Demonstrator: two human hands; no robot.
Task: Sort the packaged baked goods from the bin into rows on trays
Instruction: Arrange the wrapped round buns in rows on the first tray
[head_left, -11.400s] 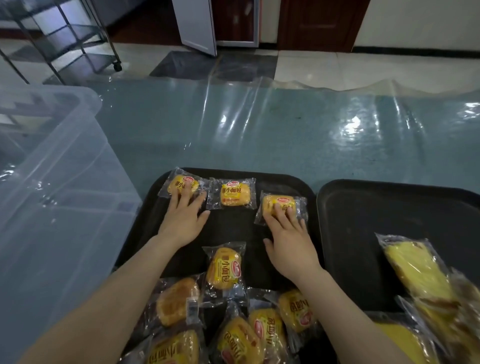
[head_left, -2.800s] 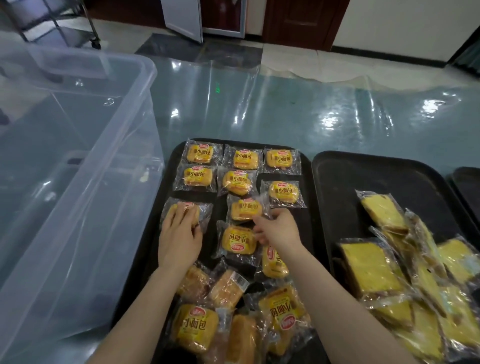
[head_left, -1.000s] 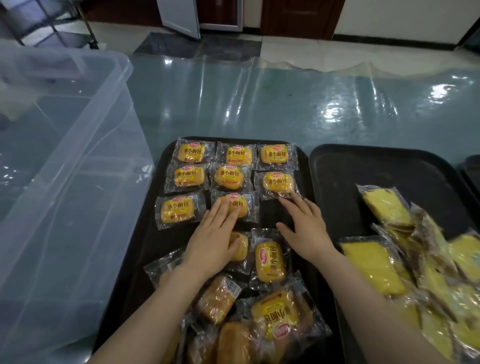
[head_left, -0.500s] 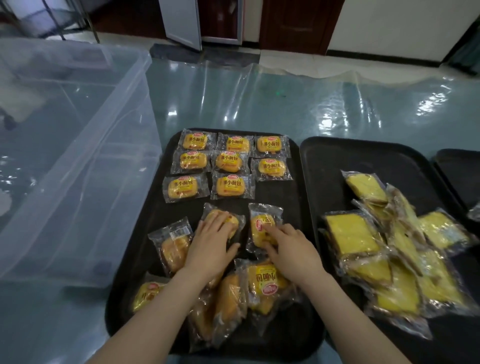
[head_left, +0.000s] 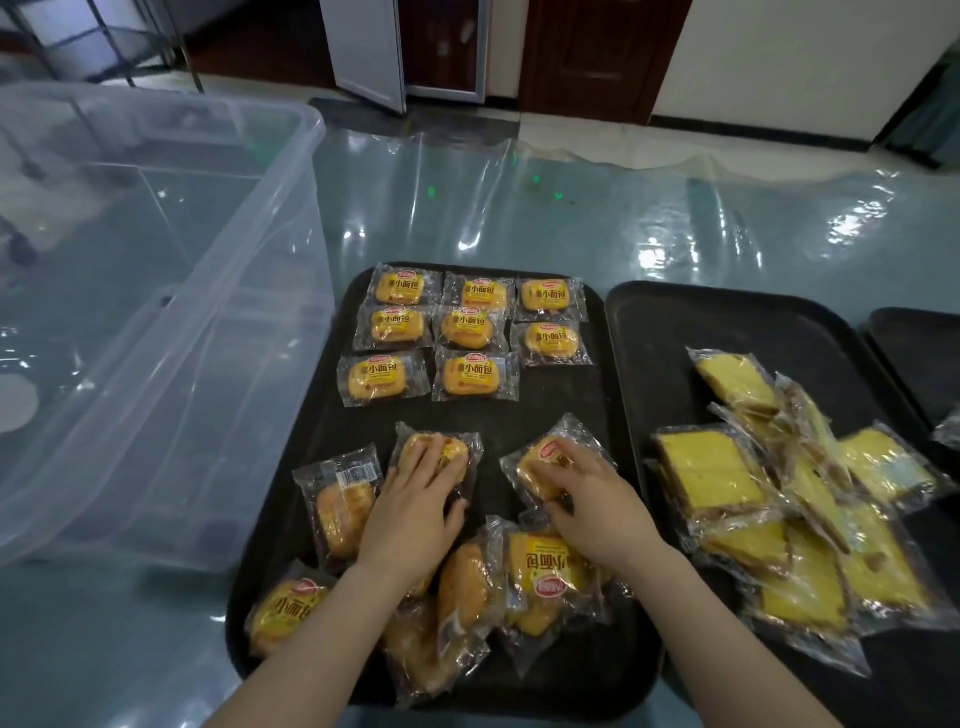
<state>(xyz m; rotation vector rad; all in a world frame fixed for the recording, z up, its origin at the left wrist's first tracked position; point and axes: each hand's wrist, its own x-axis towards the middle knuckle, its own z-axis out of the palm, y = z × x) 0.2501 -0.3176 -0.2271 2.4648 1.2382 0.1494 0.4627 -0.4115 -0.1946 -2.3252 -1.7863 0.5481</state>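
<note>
Several small packaged buns (head_left: 467, 332) lie in neat rows at the far end of a black tray (head_left: 561, 415). My left hand (head_left: 415, 509) rests palm-down on one loose bun packet (head_left: 452, 449) in the tray's middle. My right hand (head_left: 587, 493) grips another bun packet (head_left: 545, 457) just to the right. A loose heap of bun packets (head_left: 467, 597) fills the tray's near end, partly under my forearms. One packet (head_left: 343, 501) lies label-down at the left.
A large clear plastic bin (head_left: 156, 312) stands left of the tray. A second black tray (head_left: 727, 332) to the right carries a pile of wrapped yellow cake slices (head_left: 769, 499). A third tray's corner (head_left: 919, 353) shows at far right. The table has a glossy plastic cover.
Both hands have shifted onto separate loose packets; the right-hand packet has slid right and turned at an angle. The rows at the far end are unchanged.
</note>
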